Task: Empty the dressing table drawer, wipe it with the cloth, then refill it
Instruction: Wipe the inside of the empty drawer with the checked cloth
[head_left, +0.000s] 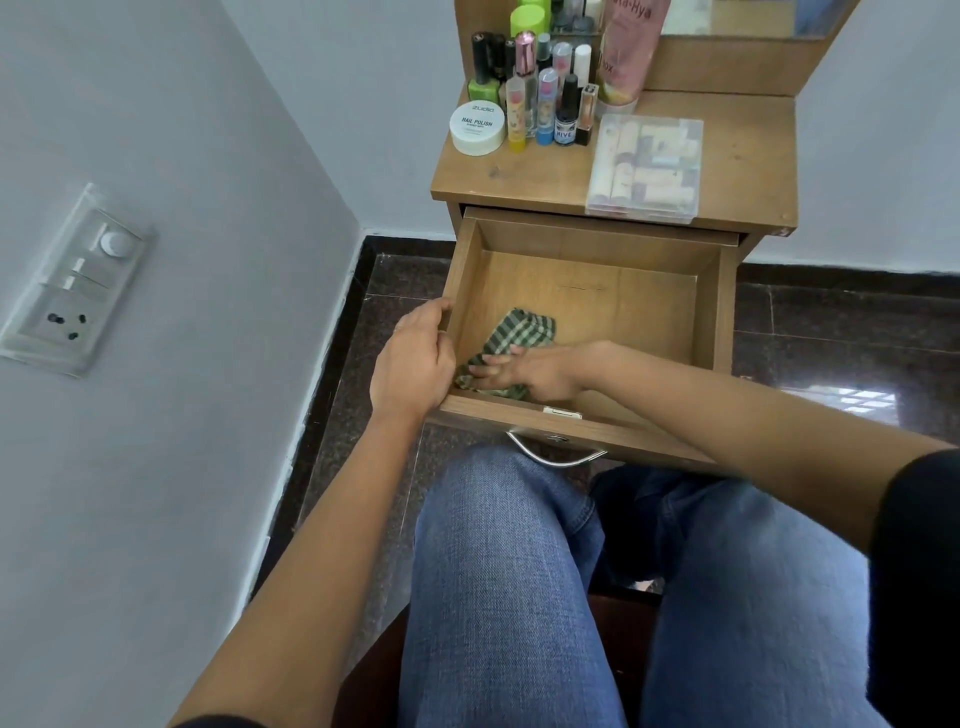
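Note:
The wooden drawer (597, 291) of the dressing table is pulled out over my knees, and only a cloth lies in it. The green checked cloth (522, 332) sits in the near left corner of the drawer floor. My right hand (524, 371) reaches in from the right and presses flat on the cloth, fingers spread. My left hand (415, 364) grips the drawer's left wall near the front corner. On the table top (743, 150) stand several cosmetics bottles (540, 88), a white nail polish remover jar (478, 128), a pink tube (626, 47) and a clear plastic box (647, 166) of lipsticks.
A grey wall with a switch and socket plate (78, 280) runs along the left. Dark stone floor (831, 332) surrounds the table. My jeans-clad knees (519, 545) sit right under the drawer front and its metal handle (556, 454). A mirror (753, 18) rises behind the table top.

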